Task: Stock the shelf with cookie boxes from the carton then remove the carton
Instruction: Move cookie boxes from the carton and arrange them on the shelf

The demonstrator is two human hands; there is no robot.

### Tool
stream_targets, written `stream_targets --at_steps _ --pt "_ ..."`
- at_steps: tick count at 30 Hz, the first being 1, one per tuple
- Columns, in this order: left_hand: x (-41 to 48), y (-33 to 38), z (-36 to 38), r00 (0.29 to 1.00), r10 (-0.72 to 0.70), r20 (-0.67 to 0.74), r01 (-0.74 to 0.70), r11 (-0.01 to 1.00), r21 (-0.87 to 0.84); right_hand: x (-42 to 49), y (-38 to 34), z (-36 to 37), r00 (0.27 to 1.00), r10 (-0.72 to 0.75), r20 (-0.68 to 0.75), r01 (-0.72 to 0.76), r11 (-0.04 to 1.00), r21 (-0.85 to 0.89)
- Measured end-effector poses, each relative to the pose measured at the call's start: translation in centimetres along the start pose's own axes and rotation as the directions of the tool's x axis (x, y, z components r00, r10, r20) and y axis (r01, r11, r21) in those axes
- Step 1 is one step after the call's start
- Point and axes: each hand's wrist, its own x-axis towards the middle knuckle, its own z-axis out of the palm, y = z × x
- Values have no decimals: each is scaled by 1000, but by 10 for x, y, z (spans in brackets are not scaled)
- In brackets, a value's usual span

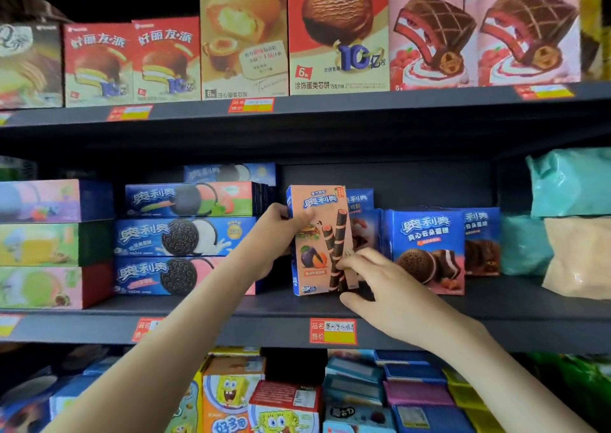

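An orange cookie box (319, 234) with wafer rolls printed on it stands upright on the middle shelf (429, 310). My left hand (274, 234) grips its upper left edge, thumb across the front. My right hand (373, 287) holds its lower right corner with the fingertips. Right behind it stand blue boxes (362, 214) of the same kind. No carton is in view.
Stacked flat cookie boxes (185, 237) fill the shelf to the left, blue cake boxes (426, 250) stand to the right, then teal and beige bags (572, 221). A gap lies between the left stack and the orange box. Pie boxes (337, 32) line the upper shelf; more boxes (291, 399) sit below.
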Motion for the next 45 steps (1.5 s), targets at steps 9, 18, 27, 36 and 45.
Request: stream_targets --at_steps 9,18,27,36,45 --pt "-24 2 8 997 -8 73 10 999 -35 17 -2 3 990 143 -17 -134 962 237" --pt "-24 -13 1 957 274 -98 -209 882 423 28 3 3 940 336 59 -251 565 786" --pt "-26 -19 3 993 -11 117 16 999 -45 31 19 5 938 304 169 -260 291 921" --pt "-37 -18 9 956 253 -148 -201 934 296 30 1 8 927 319 -195 -175 831 527" --pt "-36 -15 8 975 209 -76 -192 963 190 36 -11 9 932 306 -193 -143 802 580"
